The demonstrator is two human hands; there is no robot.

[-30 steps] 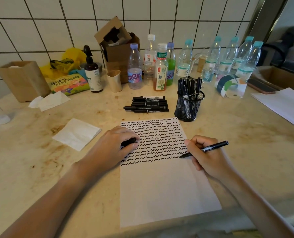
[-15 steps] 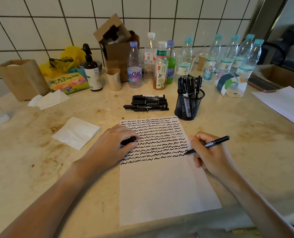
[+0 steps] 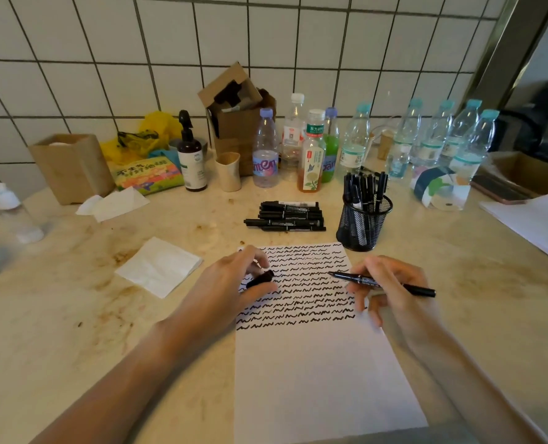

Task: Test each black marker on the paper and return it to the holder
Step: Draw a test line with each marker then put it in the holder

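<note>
While the left hand pinches what looks like the cap and the right hand grips the marker, a misaligned recapping could smear ink on fingers.

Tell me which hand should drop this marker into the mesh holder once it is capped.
Right. The right hand already grips the marker, and the mesh holder stands on its side of the paper. The left hand holds only the cap.

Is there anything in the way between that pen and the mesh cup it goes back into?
Nothing visible blocks it. The marker in the right hand has open space up to the holder, though other markers already crowd the holder.
</note>
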